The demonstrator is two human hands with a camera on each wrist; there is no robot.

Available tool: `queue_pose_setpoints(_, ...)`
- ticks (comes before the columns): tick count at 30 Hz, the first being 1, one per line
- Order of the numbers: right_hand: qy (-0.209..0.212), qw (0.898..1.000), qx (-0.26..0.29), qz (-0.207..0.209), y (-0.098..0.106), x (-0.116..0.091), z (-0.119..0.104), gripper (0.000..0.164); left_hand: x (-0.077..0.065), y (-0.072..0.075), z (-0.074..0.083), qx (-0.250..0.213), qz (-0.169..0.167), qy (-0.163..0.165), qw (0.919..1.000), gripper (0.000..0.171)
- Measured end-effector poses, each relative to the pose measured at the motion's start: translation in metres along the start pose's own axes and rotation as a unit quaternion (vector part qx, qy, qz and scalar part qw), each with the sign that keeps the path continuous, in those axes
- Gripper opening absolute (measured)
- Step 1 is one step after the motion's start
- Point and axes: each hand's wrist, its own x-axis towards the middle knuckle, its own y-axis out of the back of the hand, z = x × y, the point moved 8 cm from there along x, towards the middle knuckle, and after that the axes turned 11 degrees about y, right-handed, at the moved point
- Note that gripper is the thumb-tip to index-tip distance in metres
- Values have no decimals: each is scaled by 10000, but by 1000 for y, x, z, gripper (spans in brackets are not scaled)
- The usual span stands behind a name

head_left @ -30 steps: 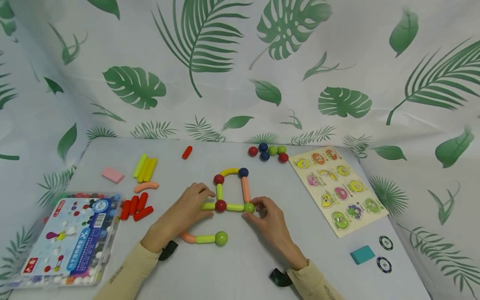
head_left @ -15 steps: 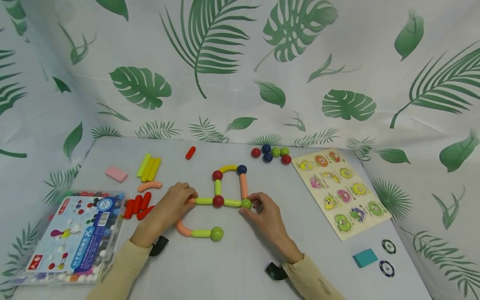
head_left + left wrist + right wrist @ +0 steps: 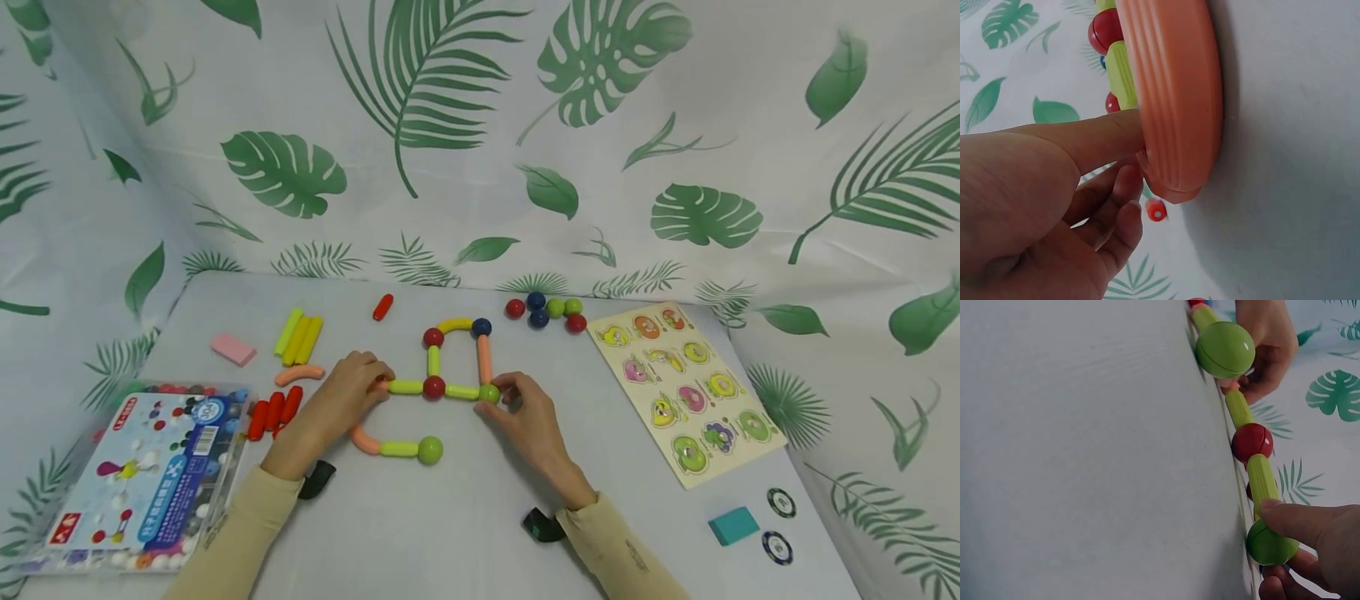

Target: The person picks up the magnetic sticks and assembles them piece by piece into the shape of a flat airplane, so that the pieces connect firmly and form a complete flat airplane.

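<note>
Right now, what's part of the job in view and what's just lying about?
Part of the job:
rod-and-ball model, pinched by left hand and right hand
loose rods and loose balls, likely spares
box of pieces, probably their source

Just lying about, seemingly:
fruit board
pink block
teal block
two round chips

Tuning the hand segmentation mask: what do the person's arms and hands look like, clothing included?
Left hand and right hand: bare, no gloves. Left sleeve and right sleeve: long, beige, each with a small dark marking, too small to read. Left black piece and right black piece show beside the wrists. No cables visible.
</note>
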Motion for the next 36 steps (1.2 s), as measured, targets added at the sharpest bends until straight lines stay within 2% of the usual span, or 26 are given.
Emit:
queue_pose_setpoints(8,-19,10000,-50,14,-2,4,1,37,0,3,-3,-2,140,-45,9999,24)
queue_pose_setpoints(12,-35,10000,-42,16,-2,3,2,37,-4,7,-5,-106,71,85,9999,23)
queue_pose_setpoints(16,-6,10000,-38,24,-2,3,2,37,-9,18,-17,-355,-24,528,9980,24)
queue_pose_setpoints(21,21,10000,-19,6,-1,3,1,37,-15,42,-39,-258,281,958,9947,23)
queue_pose_setpoints(26,71,10000,-28,8,-1,3,0,37,-30,66,-57,-80,597,1246,9904,25)
queue_pose_setpoints(28,87,10000,-32,-4,-1,3,0,37,-38,72,-61,-8,628,1317,9893,26)
queue_pose_setpoints(32,116,9999,-29,-26,-2,4,0,37,-56,75,-64,-19,481,1155,9921,28)
queue_pose_setpoints(36,154,9999,5,-16,-1,4,0,37,-72,71,-65,17,168,1066,9942,23)
